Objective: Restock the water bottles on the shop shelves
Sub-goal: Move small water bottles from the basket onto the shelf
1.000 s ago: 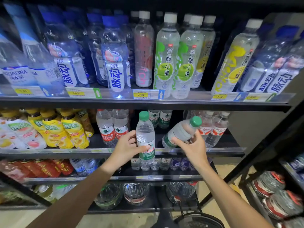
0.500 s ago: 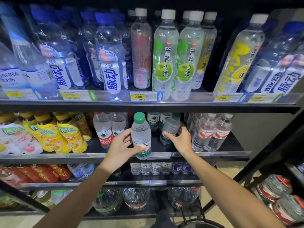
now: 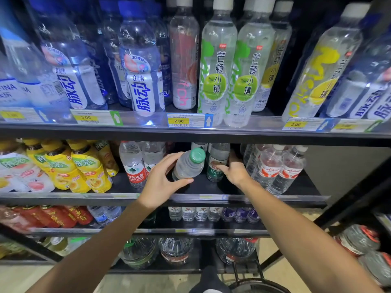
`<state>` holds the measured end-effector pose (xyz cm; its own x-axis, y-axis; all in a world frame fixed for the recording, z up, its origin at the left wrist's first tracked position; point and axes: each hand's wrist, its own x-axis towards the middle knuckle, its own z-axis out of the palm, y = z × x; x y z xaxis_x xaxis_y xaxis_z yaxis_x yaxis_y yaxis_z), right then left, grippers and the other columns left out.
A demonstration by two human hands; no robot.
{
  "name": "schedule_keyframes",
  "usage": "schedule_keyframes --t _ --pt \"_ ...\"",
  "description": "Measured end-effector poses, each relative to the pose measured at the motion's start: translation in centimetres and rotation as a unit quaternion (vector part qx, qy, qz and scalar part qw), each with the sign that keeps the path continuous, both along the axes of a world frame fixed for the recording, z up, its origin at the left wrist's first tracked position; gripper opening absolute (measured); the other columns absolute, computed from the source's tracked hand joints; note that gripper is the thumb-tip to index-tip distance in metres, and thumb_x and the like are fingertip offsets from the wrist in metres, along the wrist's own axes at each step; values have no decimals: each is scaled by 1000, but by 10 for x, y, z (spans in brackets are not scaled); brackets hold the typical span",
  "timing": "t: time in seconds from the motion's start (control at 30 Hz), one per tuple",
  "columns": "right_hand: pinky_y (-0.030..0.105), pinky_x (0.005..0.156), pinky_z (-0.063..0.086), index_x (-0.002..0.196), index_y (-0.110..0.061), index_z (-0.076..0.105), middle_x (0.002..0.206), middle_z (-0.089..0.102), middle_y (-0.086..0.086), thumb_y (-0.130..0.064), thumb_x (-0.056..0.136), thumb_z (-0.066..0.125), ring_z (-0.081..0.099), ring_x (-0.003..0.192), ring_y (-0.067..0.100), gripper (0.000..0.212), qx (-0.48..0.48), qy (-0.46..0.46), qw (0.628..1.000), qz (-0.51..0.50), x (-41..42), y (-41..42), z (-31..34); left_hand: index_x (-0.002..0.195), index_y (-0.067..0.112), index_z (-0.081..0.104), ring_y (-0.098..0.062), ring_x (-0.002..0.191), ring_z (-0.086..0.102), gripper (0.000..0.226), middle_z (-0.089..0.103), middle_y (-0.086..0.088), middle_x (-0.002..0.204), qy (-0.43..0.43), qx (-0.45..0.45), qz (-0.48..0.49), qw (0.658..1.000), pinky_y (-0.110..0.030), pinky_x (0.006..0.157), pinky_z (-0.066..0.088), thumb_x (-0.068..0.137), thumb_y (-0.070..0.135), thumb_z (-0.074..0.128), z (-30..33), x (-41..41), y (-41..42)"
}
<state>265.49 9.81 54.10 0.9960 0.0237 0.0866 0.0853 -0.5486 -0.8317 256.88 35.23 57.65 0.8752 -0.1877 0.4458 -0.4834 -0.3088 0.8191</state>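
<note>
On the top shelf (image 3: pixel 190 134), price tags reading 5.00 (image 3: pixel 85 117) and 2.00 (image 3: pixel 179 121) are fixed to the front edge, and two green-apple bottles (image 3: pixel 215 66) marked 芒顿小镇 are stood above it. On the middle shelf (image 3: pixel 211 196), a green-capped water bottle (image 3: pixel 187 164) is held tilted near the front edge, gripped between the thumb and curled fingers of the left hand (image 3: pixel 160 178). The right hand (image 3: pixel 234 171) is curled round a second green-labelled bottle (image 3: pixel 218 162) standing further back.

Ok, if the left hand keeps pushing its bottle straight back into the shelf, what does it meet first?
Probably the green-labelled bottles standing behind. The left hand aims its green-capped bottle at them, though the gap is hard to judge.
</note>
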Motion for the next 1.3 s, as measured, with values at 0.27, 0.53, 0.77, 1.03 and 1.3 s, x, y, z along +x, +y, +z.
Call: schedule_keyframes --t 0.27,0.53,0.77,1.03,1.3 --pt "29 101 40 145 -8 44 135 60 15 -27 97 70 56 125 30 58 -50 36 998 27 1 1 1 122 30 65 0 121 60 52 69 18 121 84 0 11 996 -19 110 43 77 23 89 -23 35 -15" --pt "11 87 31 146 -8 42 118 52 -1 -23 99 66 46 110 11 55 -43 33 998 31 0 1 0 123 28 67 5 117 63 53 71 27 117 135 21 5 991 -13 100 47 75 27 89 -54 66 -26" --pt "29 100 41 144 -9 42 133 60 12 -37 97 68 56 121 27 61 -41 51 997 29 3 0 -3 122 53 58 3 116 64 52 69 26 121 161 -26 44 986 -8 91 49 84 27 82 -56 77 -27" --pt "30 99 42 139 -12 50 126 65 7 -40 95 69 60 117 26 56 -26 74 997 25 1 0 -6 125 58 49 9 115 61 55 65 35 120 180 7 37 983 -17 97 50 83 41 80 -56 76 -27" --pt "45 80 54 99 -5 57 97 70 17 -53 95 63 63 86 33 49 -74 90 992 -47 -12 11 -15 125 15 53 -19 116 67 56 66 -7 133 259 81 59 961 -38 102 55 82 30 84 -82 85 -29"
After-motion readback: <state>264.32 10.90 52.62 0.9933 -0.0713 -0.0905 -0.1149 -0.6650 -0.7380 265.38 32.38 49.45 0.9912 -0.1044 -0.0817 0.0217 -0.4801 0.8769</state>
